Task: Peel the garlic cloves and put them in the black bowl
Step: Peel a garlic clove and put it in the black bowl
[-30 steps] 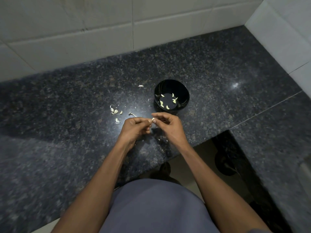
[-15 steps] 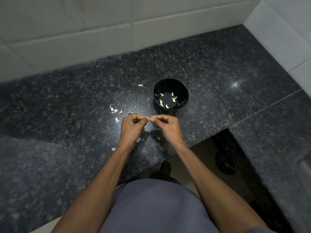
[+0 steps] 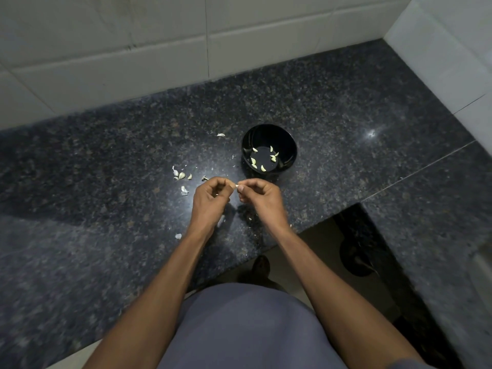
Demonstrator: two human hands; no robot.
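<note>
- The left hand (image 3: 211, 194) and the right hand (image 3: 259, 194) meet just above the dark stone counter (image 3: 346, 123), in front of the black bowl (image 3: 269, 131).
- Both hands have the fingers curled, and together they pinch one small garlic clove (image 3: 236, 185) between the fingertips. Only a pale tip of it shows between the two thumbs.
- The black bowl stands just behind the hands and holds several peeled cloves (image 3: 263, 168) on its bottom.
- To the left of the hands, a few unpeeled cloves and skins (image 3: 181, 176) lie on the counter. More bits of skin (image 3: 177, 236) lie near the left wrist.
- I judge the clove to be very light, small and firm, with a thin dry skin that tears easily. Once it is bare it is probably smooth and a little sticky, so it can slip out from the fingertips.
- It seems best to hold the body of the clove with one hand and to pull the skin from the pointed end or the root end with the nails of the other hand.
- The bowl is near, so a peeled clove needs only a short drop over the rim.
</note>
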